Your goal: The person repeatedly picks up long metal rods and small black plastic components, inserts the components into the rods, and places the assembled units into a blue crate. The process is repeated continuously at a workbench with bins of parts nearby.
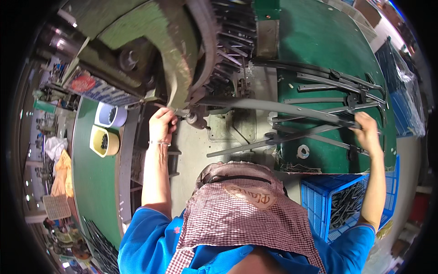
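The left grip (161,125) was held with fingers curled beside a round metal fitting (195,119) under the machine (175,50), but whether anything was clamped there could not be told. From below the machine, the long dark strip (283,107) was extended rightward over the green table (319,27), its far end clamped in the right grip (367,130). For sound work, the strip was judged best kept steady, squarely presented to the machine, and clear of the loose strips (315,100) beneath.

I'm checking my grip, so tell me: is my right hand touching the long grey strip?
Touching. The head view shows your right hand with its fingers closed on the right end of the long grey strip.
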Available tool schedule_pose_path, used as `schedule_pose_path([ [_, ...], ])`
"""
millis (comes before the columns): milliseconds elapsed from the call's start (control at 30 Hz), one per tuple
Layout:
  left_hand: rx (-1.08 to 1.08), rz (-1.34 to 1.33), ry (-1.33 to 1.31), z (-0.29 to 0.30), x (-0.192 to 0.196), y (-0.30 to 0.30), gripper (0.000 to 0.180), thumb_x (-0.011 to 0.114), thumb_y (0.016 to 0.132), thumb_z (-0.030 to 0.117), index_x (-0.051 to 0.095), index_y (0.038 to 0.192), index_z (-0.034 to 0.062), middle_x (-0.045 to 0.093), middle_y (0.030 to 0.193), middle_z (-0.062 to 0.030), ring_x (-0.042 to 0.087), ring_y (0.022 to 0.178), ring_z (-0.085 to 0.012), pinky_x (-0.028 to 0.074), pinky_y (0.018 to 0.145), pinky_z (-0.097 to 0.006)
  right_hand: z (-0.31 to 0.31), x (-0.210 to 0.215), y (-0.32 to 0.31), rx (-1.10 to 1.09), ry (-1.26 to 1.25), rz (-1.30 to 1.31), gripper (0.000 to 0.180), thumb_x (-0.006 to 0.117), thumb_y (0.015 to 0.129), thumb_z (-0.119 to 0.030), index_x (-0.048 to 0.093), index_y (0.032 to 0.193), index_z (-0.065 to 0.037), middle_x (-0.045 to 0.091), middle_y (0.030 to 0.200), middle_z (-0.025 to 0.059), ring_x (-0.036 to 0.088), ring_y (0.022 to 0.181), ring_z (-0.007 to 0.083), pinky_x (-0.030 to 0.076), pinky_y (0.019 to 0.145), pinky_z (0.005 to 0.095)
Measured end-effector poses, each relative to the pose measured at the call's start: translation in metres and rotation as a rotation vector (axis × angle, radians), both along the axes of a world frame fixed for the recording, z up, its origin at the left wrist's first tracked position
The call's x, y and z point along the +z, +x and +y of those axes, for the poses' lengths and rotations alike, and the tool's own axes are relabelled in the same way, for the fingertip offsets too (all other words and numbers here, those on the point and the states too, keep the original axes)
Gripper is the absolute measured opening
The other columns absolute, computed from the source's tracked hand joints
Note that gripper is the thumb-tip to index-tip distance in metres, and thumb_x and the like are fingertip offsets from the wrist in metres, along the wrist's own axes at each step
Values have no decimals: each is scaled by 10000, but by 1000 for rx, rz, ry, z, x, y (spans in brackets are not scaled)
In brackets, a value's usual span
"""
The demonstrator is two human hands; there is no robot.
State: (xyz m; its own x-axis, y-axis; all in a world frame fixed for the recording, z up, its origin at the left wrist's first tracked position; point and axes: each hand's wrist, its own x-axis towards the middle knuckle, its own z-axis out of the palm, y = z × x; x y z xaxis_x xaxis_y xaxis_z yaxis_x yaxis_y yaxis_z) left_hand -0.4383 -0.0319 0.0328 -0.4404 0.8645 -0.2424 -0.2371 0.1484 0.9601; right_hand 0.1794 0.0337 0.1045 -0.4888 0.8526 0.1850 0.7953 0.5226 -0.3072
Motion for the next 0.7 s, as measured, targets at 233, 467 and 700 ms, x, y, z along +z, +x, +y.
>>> schedule_pose_path([
  [233,-165,-245,-31,-5,16,5,153,642,870,-48,663,1013,2,625,833,-61,539,610,-119,361,441,-222,36,2,158,-410,-375,132,317,688,771,61,625,1081,29,545,816,-6,451,753,101,407,691,251],
  [467,-146,-194,-104,8,24,11,141,608,859,-64,635,988,-15,622,835,-84,545,608,-135,371,444,-230,59,-42,312,-610,-227,163,247,687,855,-21,671,1101,-25,564,791,-50,476,683,76,391,611,236],
  [700,-41,-248,-157,-4,24,19,161,610,877,-21,635,1010,68,568,783,-15,499,568,-117,316,443,-220,20,-11,269,-658,-183,182,196,732,881,-82,674,1065,-47,572,720,-20,474,612,87,399,547,263],
])
